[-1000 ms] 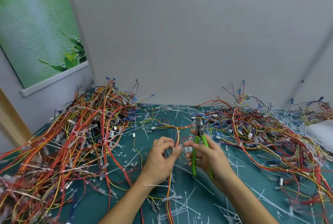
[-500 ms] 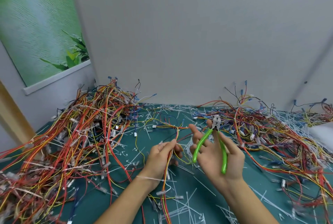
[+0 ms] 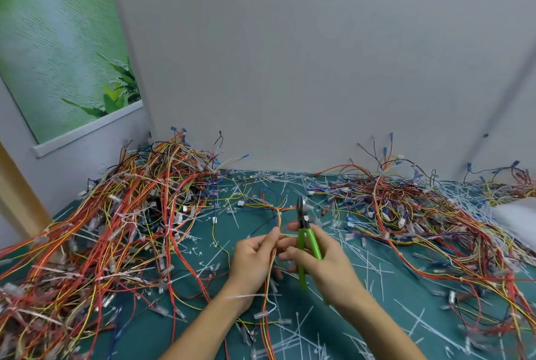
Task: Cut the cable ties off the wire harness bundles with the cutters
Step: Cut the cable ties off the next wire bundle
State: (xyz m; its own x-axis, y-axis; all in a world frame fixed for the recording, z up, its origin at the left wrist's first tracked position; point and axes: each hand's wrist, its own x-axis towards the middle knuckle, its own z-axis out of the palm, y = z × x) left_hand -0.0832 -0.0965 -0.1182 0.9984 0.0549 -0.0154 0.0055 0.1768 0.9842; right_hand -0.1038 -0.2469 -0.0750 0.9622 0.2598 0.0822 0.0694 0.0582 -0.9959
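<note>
Many red, orange and yellow harnesses lie in a left heap [image 3: 116, 229] on the green desk [image 3: 139, 330]. Strands from it reach toward the work, so a lifted bundle could drag a neighbour along. Next, the left hand [image 3: 252, 258] pinches the held bundle [image 3: 268, 281] between thumb and curled fingers [image 3: 271, 239]. Its wires run down past the wrist, where a white cable tie [image 3: 246, 296] sticks out sideways, uncut. Just right of that pinch stand the cutters [image 3: 307, 238], their green handles wrapped by the right hand [image 3: 324, 267], nose up, blades seemingly together and clear of any tie. The danger, I judge, is closeness. Blades brought to a tie lying tight on thin wires may nick insulation or sever a strand, and fingertips sit right beside the cut. A snipped tail might fly. Farther right, the right heap [image 3: 406, 214] waits, with cut ties littered around it.
</note>
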